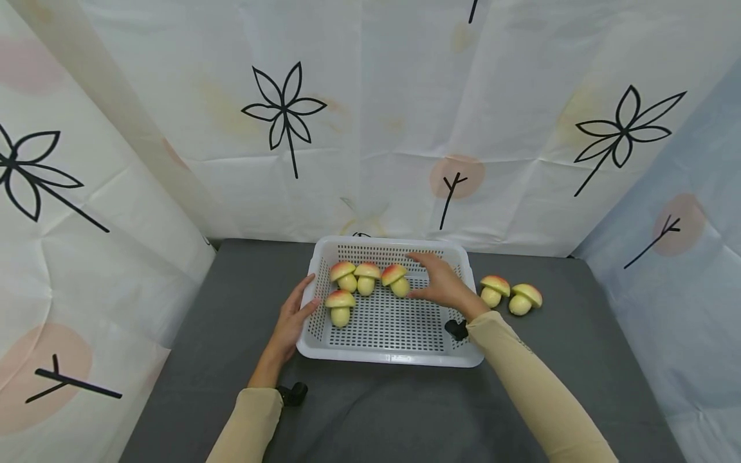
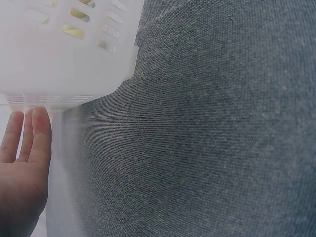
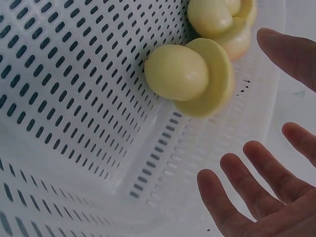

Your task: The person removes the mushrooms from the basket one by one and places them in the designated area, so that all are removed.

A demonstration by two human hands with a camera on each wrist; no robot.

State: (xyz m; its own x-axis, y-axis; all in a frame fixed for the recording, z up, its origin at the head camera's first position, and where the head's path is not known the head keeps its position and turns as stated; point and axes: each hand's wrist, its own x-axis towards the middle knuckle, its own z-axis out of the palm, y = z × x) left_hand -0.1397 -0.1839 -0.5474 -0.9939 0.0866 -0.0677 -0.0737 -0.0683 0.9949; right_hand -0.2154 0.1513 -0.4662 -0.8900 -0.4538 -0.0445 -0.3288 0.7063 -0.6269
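A white perforated basket (image 1: 390, 358) holds several yellow toy mushrooms with reddish cap tops, one of them (image 1: 340, 316) at the lower left of the group. The left hand (image 1: 287, 325) touches the basket's left rim; its visible fingers look straight against the basket wall (image 2: 54, 54) in the left wrist view, where the hand (image 2: 24, 173) is partly cut off. Over the basket's right half is the right hand (image 1: 442, 283), thumb and fingers spread and holding nothing, just right of a mushroom (image 1: 399, 287). The right wrist view shows the spread hand (image 3: 271, 197) beside a mushroom (image 3: 177, 73).
Two more mushrooms, one (image 1: 492, 299) nearer the basket and one (image 1: 520, 305) farther right, lie on the grey table (image 1: 359, 411) outside the basket's right side. Patterned white cloth (image 1: 382, 128) hangs behind the table and at both sides.
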